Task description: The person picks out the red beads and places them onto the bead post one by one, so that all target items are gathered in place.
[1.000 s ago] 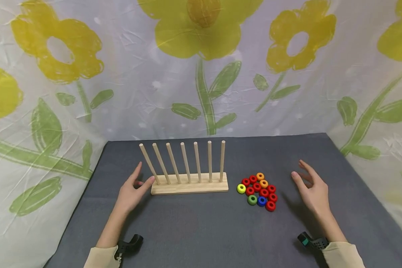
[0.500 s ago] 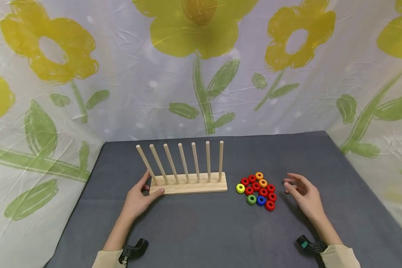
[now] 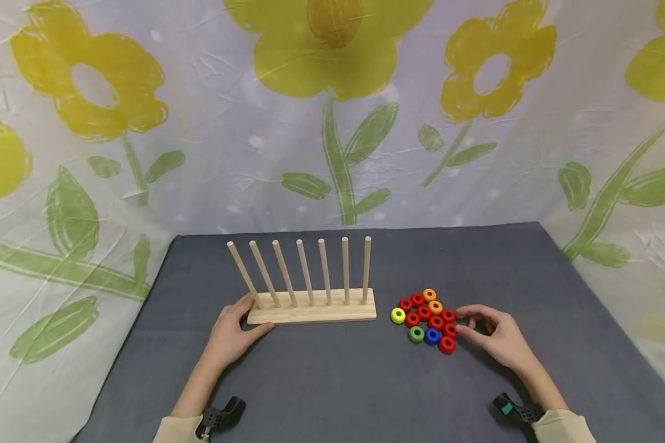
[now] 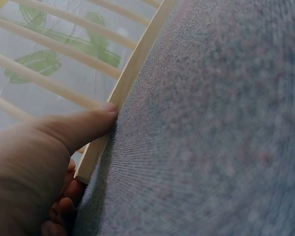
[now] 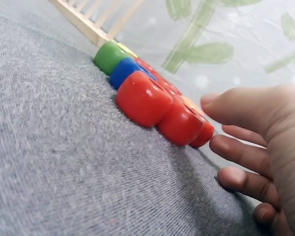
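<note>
My left hand (image 3: 229, 332) grips the left end of a wooden peg rack (image 3: 316, 314), a pale flat base with several upright dowels. In the left wrist view its thumb (image 4: 96, 123) lies along the front edge of the base, while the other fingers go round the end, partly hidden. To the right of the rack lies a cluster of small rings, mostly red. My right hand (image 3: 501, 338) is at the right side of this cluster, its thumb and fingers spread beside a red ring (image 3: 449, 331). Seen from the right wrist, the fingertips are close by the red rings (image 5: 182, 123).
A dark grey cloth (image 3: 332, 387) covers the table. Also in the cluster are a yellow ring (image 3: 398, 315), a green ring (image 3: 416, 335), a blue ring (image 3: 432, 336) and two orange ones. A flower-printed curtain (image 3: 221, 123) stands behind and at both sides.
The left hand has moved in to the rack's end and taken hold of it. My right hand has moved left to the edge of the rings, its fingers drawing nearer together.
</note>
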The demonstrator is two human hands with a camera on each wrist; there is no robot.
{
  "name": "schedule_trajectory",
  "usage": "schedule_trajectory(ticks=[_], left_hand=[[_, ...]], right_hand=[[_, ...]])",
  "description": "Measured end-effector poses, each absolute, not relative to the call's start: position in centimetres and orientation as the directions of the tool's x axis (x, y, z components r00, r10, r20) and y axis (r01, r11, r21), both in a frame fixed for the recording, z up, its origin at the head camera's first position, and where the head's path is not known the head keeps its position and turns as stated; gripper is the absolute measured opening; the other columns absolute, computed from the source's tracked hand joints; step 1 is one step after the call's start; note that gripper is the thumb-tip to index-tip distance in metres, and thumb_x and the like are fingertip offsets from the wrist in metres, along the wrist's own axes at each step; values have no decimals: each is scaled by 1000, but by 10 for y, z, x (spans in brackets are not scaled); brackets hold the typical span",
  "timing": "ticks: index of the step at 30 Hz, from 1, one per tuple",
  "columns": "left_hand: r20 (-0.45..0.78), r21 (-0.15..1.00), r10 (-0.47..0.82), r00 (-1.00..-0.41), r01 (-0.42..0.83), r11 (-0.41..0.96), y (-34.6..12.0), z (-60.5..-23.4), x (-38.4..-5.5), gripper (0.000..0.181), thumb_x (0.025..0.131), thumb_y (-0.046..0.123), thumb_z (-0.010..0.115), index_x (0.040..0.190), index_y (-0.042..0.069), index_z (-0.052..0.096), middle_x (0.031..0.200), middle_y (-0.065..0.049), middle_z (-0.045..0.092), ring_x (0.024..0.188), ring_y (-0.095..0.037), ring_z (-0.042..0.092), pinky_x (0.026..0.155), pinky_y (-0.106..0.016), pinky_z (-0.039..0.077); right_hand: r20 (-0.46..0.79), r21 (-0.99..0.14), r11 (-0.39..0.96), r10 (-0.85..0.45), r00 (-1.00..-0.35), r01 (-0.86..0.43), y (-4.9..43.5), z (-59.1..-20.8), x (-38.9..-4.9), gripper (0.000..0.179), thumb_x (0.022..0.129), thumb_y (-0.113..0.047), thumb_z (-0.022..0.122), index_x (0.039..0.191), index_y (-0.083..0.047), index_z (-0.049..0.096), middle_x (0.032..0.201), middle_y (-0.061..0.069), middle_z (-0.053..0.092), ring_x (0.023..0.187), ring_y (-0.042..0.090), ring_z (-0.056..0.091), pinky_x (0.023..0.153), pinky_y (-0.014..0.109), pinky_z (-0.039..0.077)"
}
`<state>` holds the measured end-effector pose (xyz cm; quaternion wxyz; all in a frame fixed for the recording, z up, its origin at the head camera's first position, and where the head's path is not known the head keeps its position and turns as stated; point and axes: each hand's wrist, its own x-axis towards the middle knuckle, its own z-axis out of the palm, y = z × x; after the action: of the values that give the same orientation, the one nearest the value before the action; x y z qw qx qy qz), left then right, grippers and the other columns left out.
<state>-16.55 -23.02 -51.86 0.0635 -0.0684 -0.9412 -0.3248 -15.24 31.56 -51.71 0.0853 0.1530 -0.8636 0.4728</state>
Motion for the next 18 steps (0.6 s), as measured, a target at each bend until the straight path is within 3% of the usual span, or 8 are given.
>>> schedule_trajectory(ticks=[12,18], left_hand=[[148,597,74,-986,149,788,-231,-522,-167,91,88,48,79,154,-1,42,154,-23,41,130,-44,43,100,-64,37],[151,598,73,-986,150,788,-231,-522,-167,90,87,49,79,154,0,42,154,-22,42,130,-43,43,100,-64,38]], right_hand=[[230,-779,551,-194,-954,-300,317,-514,-153,24,85,-20,86,107,-20,76,80,-2,61,57,16,42,51,31,32],[207,-790,536,-224,-952,-298,319,-514,-152,24,85,-21,86,106,-21,76,82,-2,62,62,15,47,53,31,34]])
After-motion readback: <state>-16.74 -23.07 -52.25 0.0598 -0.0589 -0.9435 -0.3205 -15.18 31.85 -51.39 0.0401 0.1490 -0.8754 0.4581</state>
